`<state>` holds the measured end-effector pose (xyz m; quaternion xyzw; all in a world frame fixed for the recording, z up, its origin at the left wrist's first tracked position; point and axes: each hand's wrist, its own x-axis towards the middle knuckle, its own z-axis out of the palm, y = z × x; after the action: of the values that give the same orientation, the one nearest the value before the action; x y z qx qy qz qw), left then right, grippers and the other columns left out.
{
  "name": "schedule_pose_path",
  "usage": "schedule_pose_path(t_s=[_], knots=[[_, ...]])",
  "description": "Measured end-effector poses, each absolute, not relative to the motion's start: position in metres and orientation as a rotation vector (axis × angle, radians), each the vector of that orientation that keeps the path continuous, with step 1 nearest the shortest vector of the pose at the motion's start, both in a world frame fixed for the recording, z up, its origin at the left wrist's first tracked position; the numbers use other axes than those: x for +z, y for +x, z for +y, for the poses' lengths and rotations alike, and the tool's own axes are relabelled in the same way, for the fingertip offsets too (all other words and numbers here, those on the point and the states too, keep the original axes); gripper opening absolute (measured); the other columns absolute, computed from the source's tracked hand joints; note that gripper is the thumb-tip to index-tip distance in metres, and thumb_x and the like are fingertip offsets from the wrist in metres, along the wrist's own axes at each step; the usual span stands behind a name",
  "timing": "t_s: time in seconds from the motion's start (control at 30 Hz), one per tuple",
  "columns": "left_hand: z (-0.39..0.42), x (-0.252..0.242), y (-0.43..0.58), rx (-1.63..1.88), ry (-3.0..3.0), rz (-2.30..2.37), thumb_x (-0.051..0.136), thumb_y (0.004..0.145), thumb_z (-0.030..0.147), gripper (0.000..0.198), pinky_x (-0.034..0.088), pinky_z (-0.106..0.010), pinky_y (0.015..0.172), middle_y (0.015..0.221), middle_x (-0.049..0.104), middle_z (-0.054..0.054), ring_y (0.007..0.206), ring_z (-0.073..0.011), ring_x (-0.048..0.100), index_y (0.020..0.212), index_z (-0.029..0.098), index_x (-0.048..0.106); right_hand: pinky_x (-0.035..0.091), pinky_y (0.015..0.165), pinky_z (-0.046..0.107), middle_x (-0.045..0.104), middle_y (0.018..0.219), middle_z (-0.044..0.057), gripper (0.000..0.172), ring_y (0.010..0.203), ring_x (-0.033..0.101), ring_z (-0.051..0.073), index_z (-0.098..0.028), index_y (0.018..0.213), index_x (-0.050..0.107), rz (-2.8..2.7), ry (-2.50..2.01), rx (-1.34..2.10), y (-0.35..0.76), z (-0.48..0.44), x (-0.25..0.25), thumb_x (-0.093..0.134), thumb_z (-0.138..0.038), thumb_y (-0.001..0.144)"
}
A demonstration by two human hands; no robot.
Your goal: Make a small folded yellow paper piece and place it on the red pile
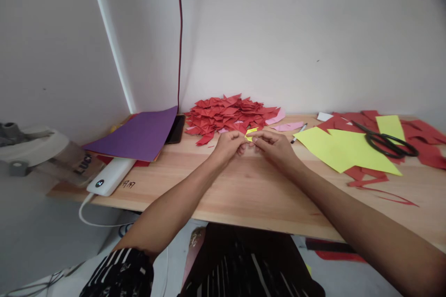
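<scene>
A small folded piece of yellow paper (251, 132) is pinched between my two hands, just above the wooden table. My left hand (230, 143) grips its left side with the fingertips. On the other side, my right hand (272, 145) has thumb and forefinger closed on the paper. Fingers cover much of the piece, so its full shape is hidden. Right behind my hands rises a heap of folded red paper pieces (230, 113). Pink paper scraps (288, 126) and a pen (299, 132) lie to the right of the heap.
Black scissors (386, 144) rest on a cut yellow sheet (344, 151) at the right, among red paper scraps (430, 151). At the left, purple paper (139, 134) overlaps a dark phone-like slab (177, 129) and a white power bank (110, 177). A plastic jug (66, 153) stands beside them.
</scene>
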<state>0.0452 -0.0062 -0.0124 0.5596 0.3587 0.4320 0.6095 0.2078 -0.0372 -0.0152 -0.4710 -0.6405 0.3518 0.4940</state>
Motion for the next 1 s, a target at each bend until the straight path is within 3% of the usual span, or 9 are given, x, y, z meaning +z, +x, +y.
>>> schedule_pose_path(t_s=[0.3,0.63,1.0], knots=[[-0.003,-0.012,0.044,0.993,1.287,0.876,0.056,0.067,0.015,0.006,0.036,-0.02,0.044,0.05,0.052,0.003,0.041,-0.0058,0.045,0.061,0.014,0.057,0.043,0.058,0.026,0.067,0.074,0.0,0.024,0.059,0.055,0.012,-0.019,0.097,0.072,-1.555,-1.141,0.9,0.208,-0.035,-0.019,0.06,-0.034,0.083],[-0.002,-0.018,0.046,1.06,1.498,0.97,0.056,0.065,0.019,0.009,0.033,-0.019,0.045,0.044,0.05,0.004,0.042,-0.0063,0.043,0.056,0.016,0.054,0.045,0.061,0.028,0.061,0.066,-0.002,0.013,0.06,0.059,0.015,-0.023,0.096,0.059,-1.678,-1.166,0.726,0.204,-0.041,-0.017,0.056,-0.027,0.085],[-0.003,-0.015,0.047,1.122,1.491,0.963,0.056,0.064,0.021,0.009,0.035,-0.019,0.045,0.048,0.052,0.004,0.043,-0.0066,0.045,0.058,0.016,0.054,0.045,0.064,0.027,0.059,0.073,-0.004,0.022,0.064,0.059,0.012,-0.022,0.091,0.048,-1.485,-1.057,0.917,0.207,-0.029,-0.028,0.064,-0.031,0.08]])
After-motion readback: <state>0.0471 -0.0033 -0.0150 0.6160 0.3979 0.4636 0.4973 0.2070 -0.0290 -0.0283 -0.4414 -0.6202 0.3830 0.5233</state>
